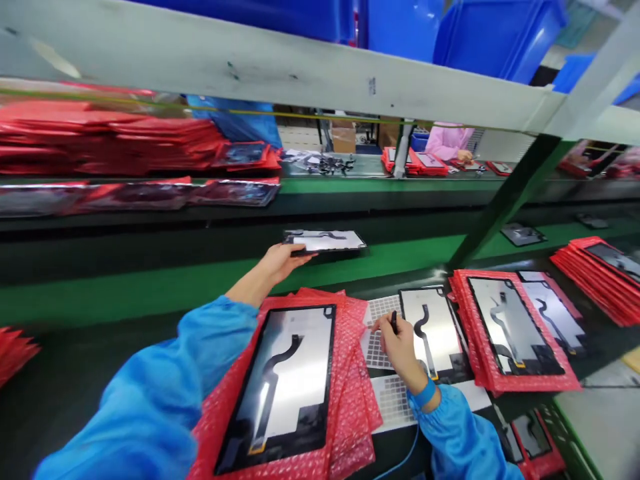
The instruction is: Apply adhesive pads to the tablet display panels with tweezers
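Now our left hand (280, 261) grips a display panel (327, 241) at twelve o'clock on the green belt (150, 288); our right hand (399, 343), at three o'clock, pinches a dark stylus (394, 323) over a label sheet (376, 312).

shelf beam (300, 73) grey overhead | blue bins (495, 33) above | green conveyor (150, 287) across

Left hand (283, 261) stretched forward, fingers clasped; right hand (397, 343) low, fingers pinched, wrist bent.
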Available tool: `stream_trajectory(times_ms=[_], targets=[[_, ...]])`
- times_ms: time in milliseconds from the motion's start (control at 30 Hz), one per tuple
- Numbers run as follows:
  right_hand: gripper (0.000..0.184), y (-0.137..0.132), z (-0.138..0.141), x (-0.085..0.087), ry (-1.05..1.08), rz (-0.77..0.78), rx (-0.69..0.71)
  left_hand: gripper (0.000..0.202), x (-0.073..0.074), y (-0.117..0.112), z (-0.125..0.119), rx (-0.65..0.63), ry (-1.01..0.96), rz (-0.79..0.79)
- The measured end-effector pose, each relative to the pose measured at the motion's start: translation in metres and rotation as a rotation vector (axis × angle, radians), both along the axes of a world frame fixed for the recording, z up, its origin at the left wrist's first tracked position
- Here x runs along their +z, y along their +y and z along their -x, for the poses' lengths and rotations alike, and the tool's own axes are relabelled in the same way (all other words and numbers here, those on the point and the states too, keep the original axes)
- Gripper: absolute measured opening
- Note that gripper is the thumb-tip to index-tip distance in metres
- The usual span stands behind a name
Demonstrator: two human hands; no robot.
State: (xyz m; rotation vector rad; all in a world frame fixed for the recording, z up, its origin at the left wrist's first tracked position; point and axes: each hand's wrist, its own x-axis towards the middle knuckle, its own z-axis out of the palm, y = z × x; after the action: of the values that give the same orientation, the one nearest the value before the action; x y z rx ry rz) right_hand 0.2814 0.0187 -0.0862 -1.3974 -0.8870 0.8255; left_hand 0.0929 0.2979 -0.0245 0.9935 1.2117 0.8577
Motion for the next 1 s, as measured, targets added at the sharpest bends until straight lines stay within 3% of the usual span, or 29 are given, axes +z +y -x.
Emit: stream_trajectory(times_ms=[67, 167, 333, 433, 533, 633, 733, 800, 900, 1000], targets=[[0.049, 0.006, -0.003, 0.003, 0.081, 0.026, -0.075, 0.022, 0.008, -0.033, -0.008, -0.033, -0.102, 0.026], [0.051, 0.007, -0.006, 0.012, 0.196, 0.036, -0.142, 0.027, 0.008, -0.104, -0.017, -0.116, -0.205, 0.085], [0.049, -0.022, 0.006, 0.022, 0.299, -0.002, -0.263, 0.049, -0.021, -0.238, -0.034, -0.303, -0.255, 0.126], [0.039, -0.050, -0.002, 0.025, 0.349, -0.102, -0.400, 0.059, -0.036, -0.288, -0.045, -0.460, -0.246, 0.105], [0.037, -0.090, -0.057, 0.043, 0.277, -0.170, -0.567, 0.048, -0.038, -0.303, -0.044, -0.822, -0.242, 0.029], [0.049, -0.138, -0.148, 0.081, -0.023, -0.129, -0.747, 0.032, -0.027, -0.298, -0.033, -1.089, -0.084, -0.131], [0.056, -0.172, -0.237, 0.115, -0.110, -0.040, -0.745, 0.023, -0.009, -0.292, -0.023, -1.091, 0.059, -0.290], [0.054, -0.179, -0.278, 0.125, -0.093, 0.066, -0.690, 0.034, 0.008, -0.293, -0.023, -1.071, 0.077, -0.376], [0.043, -0.174, -0.309, 0.120, -0.065, 0.243, -0.632, 0.058, 0.047, -0.300, -0.034, -1.108, 0.009, -0.517], [0.033, -0.164, -0.315, 0.105, -0.066, 0.356, -0.593, 0.051, 0.094, -0.307, -0.051, -1.152, -0.202, -0.518]])
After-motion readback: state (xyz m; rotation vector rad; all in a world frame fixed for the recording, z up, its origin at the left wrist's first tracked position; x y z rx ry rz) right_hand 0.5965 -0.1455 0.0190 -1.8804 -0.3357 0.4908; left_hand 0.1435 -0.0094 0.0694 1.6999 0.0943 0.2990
